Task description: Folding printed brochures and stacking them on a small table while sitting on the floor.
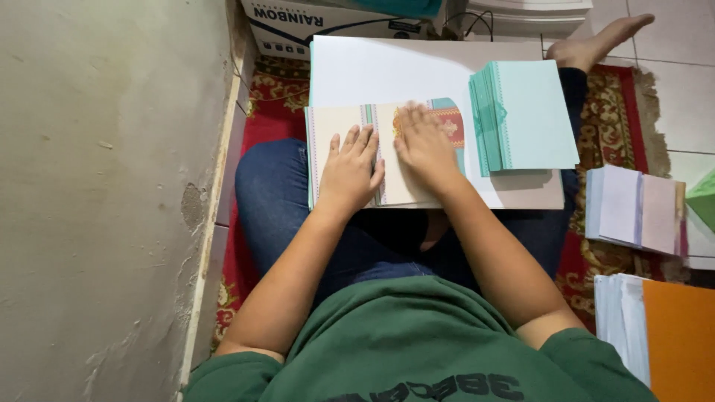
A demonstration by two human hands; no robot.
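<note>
A cream folded card (339, 123) with patterned borders and a red-and-teal ornamental panel lies on a large white board (387, 71) resting across my lap. My left hand (351, 167) lies flat on the card's left half, fingers spread. My right hand (424, 145) presses flat on the right half, next to the red panel. A stack of pale teal cards (525, 115) sits on the board just right of my right hand.
A rough wall (104, 201) stands close on the left. A cardboard box (328, 22) sits beyond the board. On the floor at right lie a pile of pastel sheets (637, 208) and a stack with an orange cover (678, 335). A red patterned rug (607, 112) lies underneath.
</note>
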